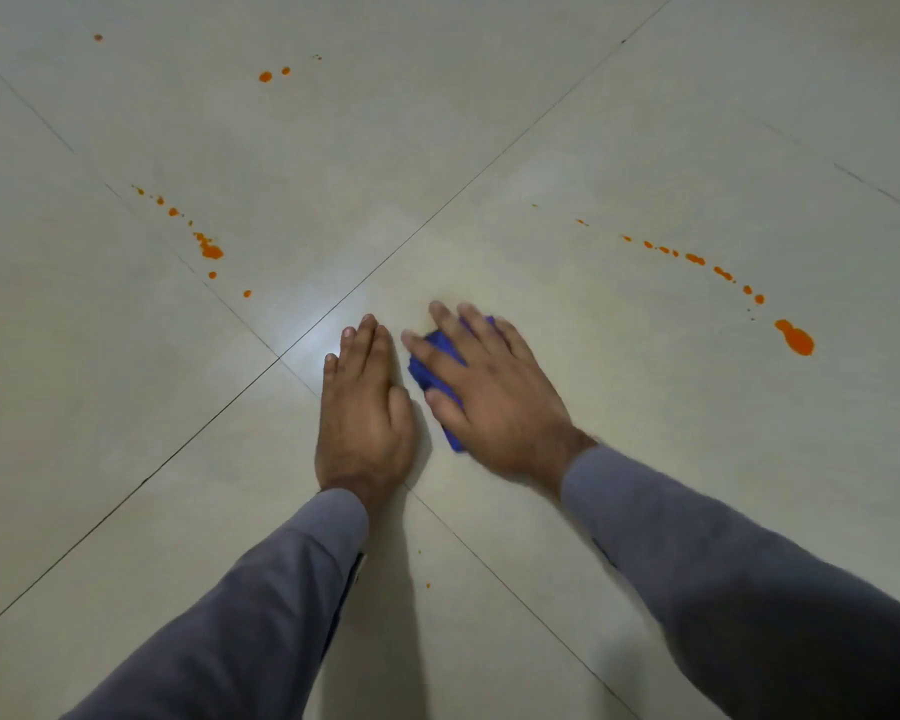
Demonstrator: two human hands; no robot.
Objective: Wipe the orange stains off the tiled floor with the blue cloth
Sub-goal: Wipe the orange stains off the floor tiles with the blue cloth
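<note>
The left hand [363,407] rests flat, fingers straight, on the tiled floor [619,148] mid-frame, while the right hand [494,397] presses spread fingers onto the blue cloth [430,358], orange stains [795,337] lying at far right.

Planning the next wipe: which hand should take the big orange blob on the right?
Right. The right hand already presses the blue cloth and lies nearer the orange blob; the left hand rests flat, bare.

Dim, even indoor light, bright white glare on the tiled floor [307,345] beside the left hand [365,407], soft shadows under the arms, motion-blurred right hand [494,397], wide-angle bending at edges
</note>
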